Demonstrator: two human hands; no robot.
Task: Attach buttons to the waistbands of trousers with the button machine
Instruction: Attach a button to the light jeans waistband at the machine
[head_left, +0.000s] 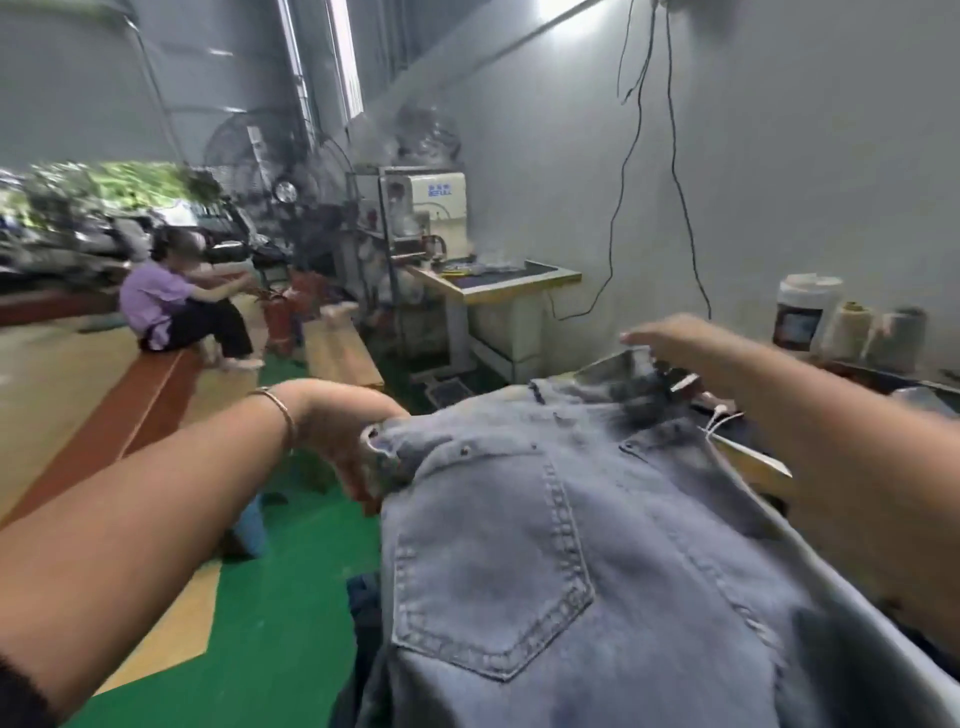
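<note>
Nearest you, a pair of light blue denim trousers (545, 545) lies spread out, back pocket (488, 566) up, waistband pointing away from you. Your left hand (343, 441) grips the left end of the waistband, fingers curled under the cloth. Your right hand (660, 335) reaches over the far end of the waistband, too blurred to tell its grasp. Beyond, a white machine (423, 208) stands against the grey wall (779, 156), and a person (176, 301) sits on a bench.

Head camera looks forward and down, close over the somewhat blurred jeans (545, 545).
</note>
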